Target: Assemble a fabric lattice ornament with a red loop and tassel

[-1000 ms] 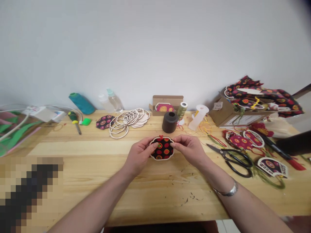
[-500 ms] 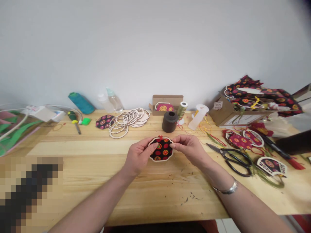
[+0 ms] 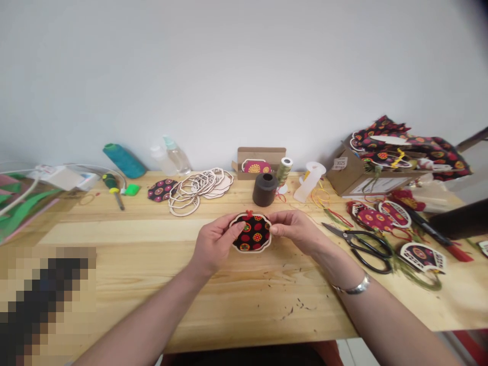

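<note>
Between my two hands is a scalloped ornament with a pale wooden rim and a black fabric face patterned in red and yellow flowers. A small red knot sits at its top edge. My left hand pinches the ornament's left side, thumb lying across the fabric. On the opposite edge my right hand grips with thumb and fingertips; a silver bracelet circles that wrist. The ornament is held above the table, face towards me. The fingers behind it are hidden.
Black-handled scissors lie right of my hand, beside finished ornaments with green cords. Behind stand a black thread cone and a small cardboard box. Wooden frames and a screwdriver lie left; a fabric-filled carton stands right.
The view has shifted slightly, so most things appear a little further left. My right thumb has slid a little outward to the ornament's edge. Both hands still hold it.
</note>
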Available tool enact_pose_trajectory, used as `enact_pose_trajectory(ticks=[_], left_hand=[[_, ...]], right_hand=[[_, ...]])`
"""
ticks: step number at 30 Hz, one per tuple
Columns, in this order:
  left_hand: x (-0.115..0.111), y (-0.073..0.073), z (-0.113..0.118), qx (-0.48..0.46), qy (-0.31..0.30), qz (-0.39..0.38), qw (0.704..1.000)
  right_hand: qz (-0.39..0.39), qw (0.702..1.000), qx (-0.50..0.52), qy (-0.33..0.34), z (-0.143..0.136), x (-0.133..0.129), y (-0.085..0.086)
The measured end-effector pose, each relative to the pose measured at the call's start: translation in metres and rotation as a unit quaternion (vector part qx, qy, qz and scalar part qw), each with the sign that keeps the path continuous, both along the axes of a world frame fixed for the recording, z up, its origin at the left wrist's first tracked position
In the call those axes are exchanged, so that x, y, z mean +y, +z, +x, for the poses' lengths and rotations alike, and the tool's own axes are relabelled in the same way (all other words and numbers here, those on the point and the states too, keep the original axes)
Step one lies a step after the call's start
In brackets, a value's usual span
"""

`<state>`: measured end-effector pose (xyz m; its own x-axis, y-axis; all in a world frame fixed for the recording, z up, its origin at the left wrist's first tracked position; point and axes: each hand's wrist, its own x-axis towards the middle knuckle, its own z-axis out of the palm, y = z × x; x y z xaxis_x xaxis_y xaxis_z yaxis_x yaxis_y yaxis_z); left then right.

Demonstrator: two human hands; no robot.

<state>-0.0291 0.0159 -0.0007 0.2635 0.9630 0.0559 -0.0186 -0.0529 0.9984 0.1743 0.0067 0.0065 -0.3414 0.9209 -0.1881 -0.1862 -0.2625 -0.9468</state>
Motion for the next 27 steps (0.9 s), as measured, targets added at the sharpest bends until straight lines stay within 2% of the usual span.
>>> enact_pose_trajectory(ticks=[3, 10, 27], left_hand=[[-0.0002, 0.0006, 0.0008, 0.002, 0.004, -0.008, 1.0], [0.0, -0.0016, 0.0007, -0.008, 0.003, -0.036, 0.999], [0.0026, -0.0079, 0.0021, -0.093, -0.027, -0.13, 0.987]], right_hand=[[-0.004, 1.0, -0.003, -0.009, -0.0006, 0.0001, 0.0014], [0.013, 0.992, -0.056, -0.113, -0.0068, -0.0015, -0.0004], [0.068, 0.977, -0.146, -0.138, -0.007, -0.0028, -0.005]])
